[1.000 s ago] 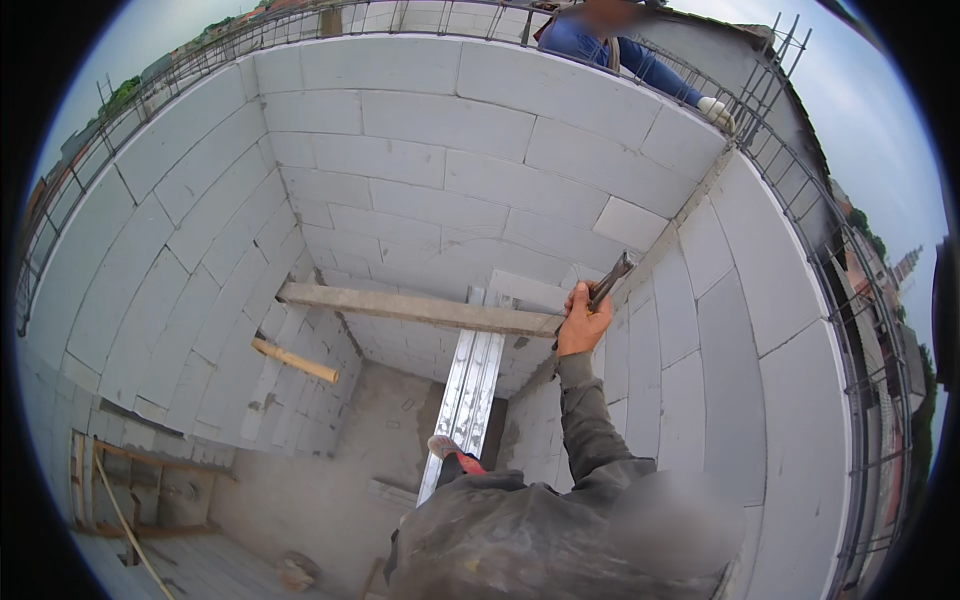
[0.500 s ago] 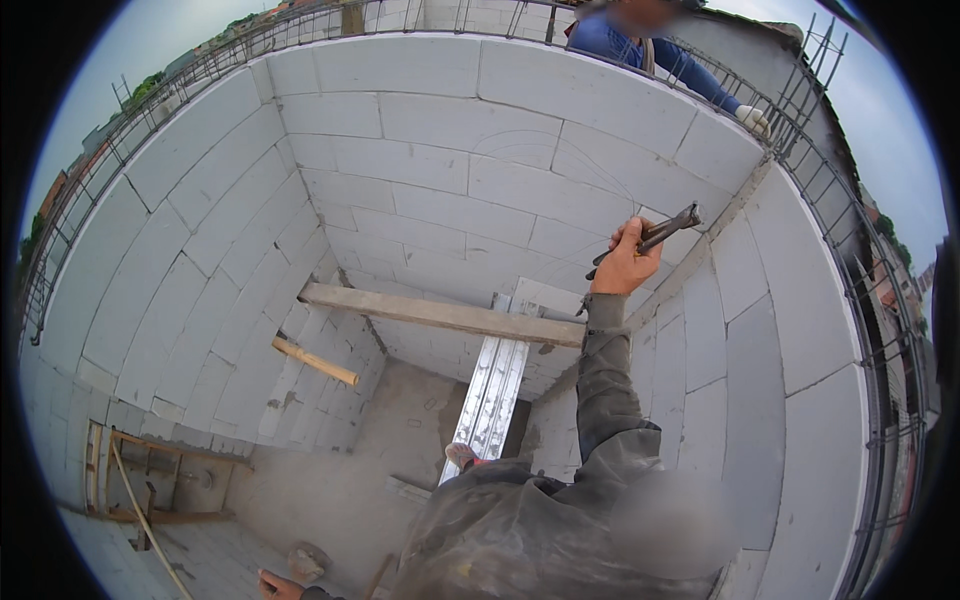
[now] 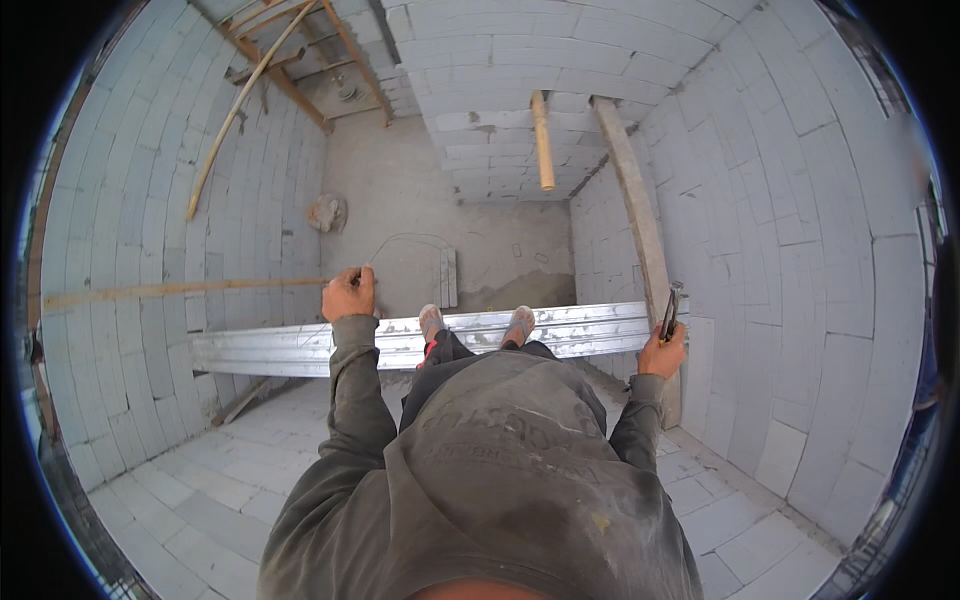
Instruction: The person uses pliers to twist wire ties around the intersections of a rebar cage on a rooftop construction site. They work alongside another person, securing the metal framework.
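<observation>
My right hand [image 3: 661, 354] is closed around dark metal pincers [image 3: 671, 308], their head pointing up and away from me, close to the long wooden beam. My left hand [image 3: 348, 296] is closed too, with a thin wire [image 3: 410, 236] looping out from its fingers over the floor far below. Both arms are held apart in front of my body. My feet, in sandals, stand on a silvery ribbed metal plank [image 3: 580, 330] that spans the space between the walls.
Pale block walls [image 3: 790, 200] surround me. A wooden beam [image 3: 635, 200] runs along the right, beside a shorter wooden stub [image 3: 543, 140]. A bamboo pole [image 3: 245, 100] leans at far left, near a timber frame [image 3: 350, 55]. The concrete floor [image 3: 390, 170] lies well below the plank.
My view has swung down and round, from the wall top with a co-worker to my feet and the plank. My right hand has come down from its raised reach, still holding the pincers.
</observation>
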A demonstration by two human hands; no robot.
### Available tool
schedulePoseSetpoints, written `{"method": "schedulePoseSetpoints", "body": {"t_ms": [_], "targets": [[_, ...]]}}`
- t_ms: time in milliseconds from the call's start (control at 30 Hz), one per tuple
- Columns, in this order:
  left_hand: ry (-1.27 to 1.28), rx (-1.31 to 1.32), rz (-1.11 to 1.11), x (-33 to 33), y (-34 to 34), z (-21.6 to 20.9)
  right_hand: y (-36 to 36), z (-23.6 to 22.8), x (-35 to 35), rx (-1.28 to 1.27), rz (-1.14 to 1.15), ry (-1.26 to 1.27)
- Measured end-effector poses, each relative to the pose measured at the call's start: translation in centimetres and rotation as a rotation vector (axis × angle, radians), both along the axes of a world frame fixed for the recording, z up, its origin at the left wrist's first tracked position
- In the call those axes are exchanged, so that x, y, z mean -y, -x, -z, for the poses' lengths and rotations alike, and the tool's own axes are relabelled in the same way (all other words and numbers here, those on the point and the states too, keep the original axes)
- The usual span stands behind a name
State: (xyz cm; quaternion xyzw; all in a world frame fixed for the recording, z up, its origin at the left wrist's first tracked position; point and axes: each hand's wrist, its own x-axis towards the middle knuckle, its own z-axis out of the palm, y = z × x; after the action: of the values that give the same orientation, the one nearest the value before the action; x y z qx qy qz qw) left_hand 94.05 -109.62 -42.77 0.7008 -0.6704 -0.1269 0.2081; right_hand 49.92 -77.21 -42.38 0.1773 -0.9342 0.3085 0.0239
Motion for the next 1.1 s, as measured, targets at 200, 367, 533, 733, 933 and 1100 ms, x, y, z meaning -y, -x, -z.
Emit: {"method": "schedulePoseSetpoints", "body": {"t_ms": [200, 367, 533, 733, 933, 1100], "targets": [[-0.136, 0.063, -0.222, -7.6, -8.0, 8.4, -7.4, 10.7, -0.3, 0.223, -0.645, -0.679], [-0.434, 0.156, -0.339, -12.2, -12.4, 15.8, -11.3, 16.3, 2.3, 0.243, -1.024, -0.805], [-0.486, 0.263, -0.518, -14.7, -20.4, 24.4, -16.0, 21.7, 6.1, 0.282, -1.152, -0.921], [-0.317, 0.163, -0.610, -10.3, -24.6, 24.6, -21.0, 25.0, 5.4, 0.423, -1.029, -0.957], [-0.475, -0.057, -0.385, -7.6, -19.1, 23.0, -21.4, 24.7, 4.0, 0.590, -0.738, -0.933], [-0.441, -0.025, -0.162, -7.5, -14.3, 22.8, -19.9, 20.9, 1.0, 0.657, -0.373, -0.682]]}}
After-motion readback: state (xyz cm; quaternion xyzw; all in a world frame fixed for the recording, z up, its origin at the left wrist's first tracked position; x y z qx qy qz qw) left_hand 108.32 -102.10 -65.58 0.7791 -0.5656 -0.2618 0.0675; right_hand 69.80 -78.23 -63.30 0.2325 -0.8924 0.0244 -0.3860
